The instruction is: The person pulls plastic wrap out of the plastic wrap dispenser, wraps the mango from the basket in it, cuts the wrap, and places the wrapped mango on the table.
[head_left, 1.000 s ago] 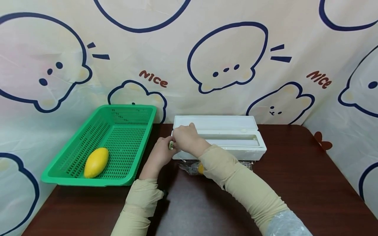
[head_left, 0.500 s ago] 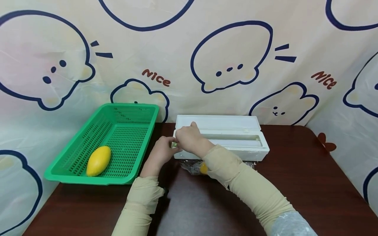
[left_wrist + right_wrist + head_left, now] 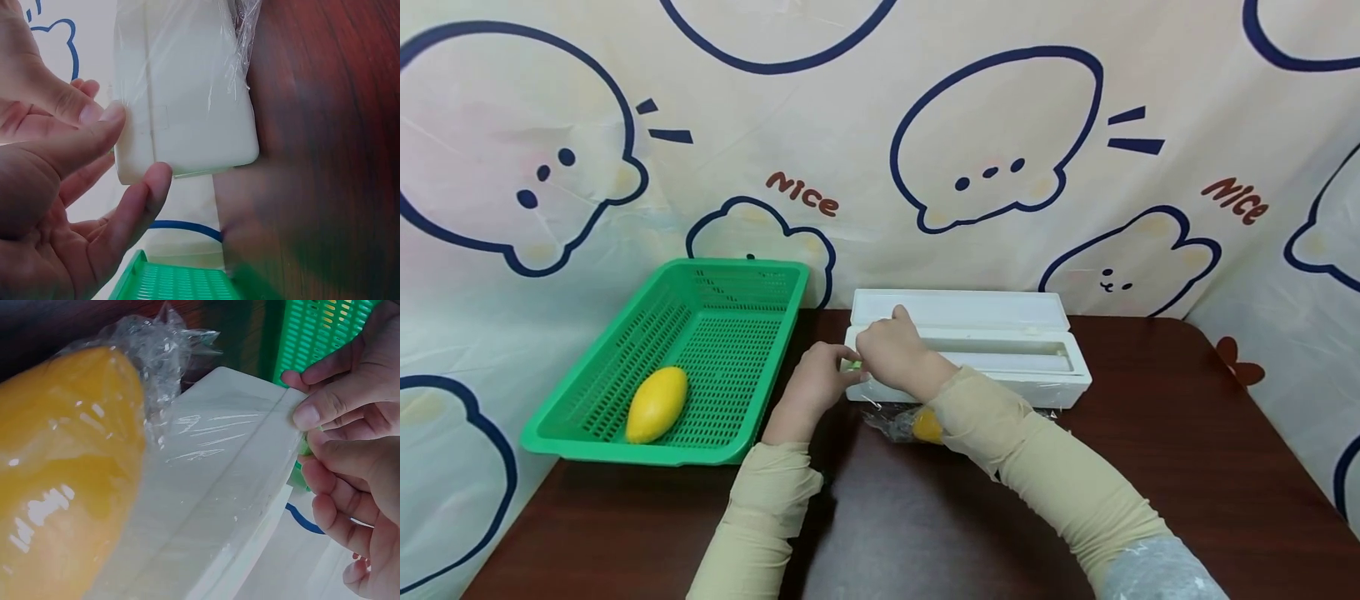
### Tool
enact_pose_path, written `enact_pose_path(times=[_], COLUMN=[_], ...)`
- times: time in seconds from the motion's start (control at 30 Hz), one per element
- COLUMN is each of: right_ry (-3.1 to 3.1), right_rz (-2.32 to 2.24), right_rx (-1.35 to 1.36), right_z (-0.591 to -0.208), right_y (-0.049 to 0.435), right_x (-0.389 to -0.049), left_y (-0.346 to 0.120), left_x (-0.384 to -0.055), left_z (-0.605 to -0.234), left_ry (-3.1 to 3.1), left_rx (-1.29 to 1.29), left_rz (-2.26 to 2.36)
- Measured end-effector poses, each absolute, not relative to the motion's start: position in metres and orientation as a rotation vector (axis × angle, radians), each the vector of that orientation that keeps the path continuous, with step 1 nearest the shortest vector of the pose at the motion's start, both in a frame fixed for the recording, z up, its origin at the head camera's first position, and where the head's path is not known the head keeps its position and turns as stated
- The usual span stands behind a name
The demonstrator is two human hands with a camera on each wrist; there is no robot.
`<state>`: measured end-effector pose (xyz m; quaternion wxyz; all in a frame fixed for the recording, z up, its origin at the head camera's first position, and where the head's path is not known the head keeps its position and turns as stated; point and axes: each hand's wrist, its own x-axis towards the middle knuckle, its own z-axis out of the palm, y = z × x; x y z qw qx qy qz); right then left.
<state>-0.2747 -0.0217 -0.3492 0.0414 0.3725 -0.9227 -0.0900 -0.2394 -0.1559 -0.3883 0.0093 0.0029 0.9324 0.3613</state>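
Observation:
A white cling film dispenser (image 3: pixel 985 385) lies lengthwise with its lid raised, a pale roll (image 3: pixel 1007 362) showing inside. My left hand (image 3: pixel 811 387) grips its left end, thumb on the top edge and fingers round the end face in the left wrist view. At the same corner my right hand (image 3: pixel 895 354) pinches a small green tab (image 3: pixel 305 447) between thumb and curled fingers. Clear film stretches over the dispenser's front. Before it lies a yellow, mango-like fruit (image 3: pixel 69 469) under crinkled film, partly hidden by my right sleeve in the head view.
To the left stands a green slotted basket (image 3: pixel 711 454) with another yellow fruit (image 3: pixel 657 405) in it. A printed white cloth (image 3: pixel 985 250) hangs behind the dark wooden table (image 3: pixel 880 533).
Both hands stay at the dispenser's left corner; the green tab is now more covered by fingers. The head view has shifted slightly, moving the whole scene a little right.

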Motion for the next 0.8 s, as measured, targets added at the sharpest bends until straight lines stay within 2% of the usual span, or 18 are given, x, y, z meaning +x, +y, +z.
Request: enact_pose_path(times=[0.8], right_ry=[-2.759], right_rz=[-0.177], right_rx=[1.163], right_z=[-0.356], right_y=[0.003], right_x=[-0.274], left_y=[-0.157], left_x=[-0.24], left_z=[-0.388], left_ry=[2.922], left_rx=[-0.001], left_rz=[1.111])
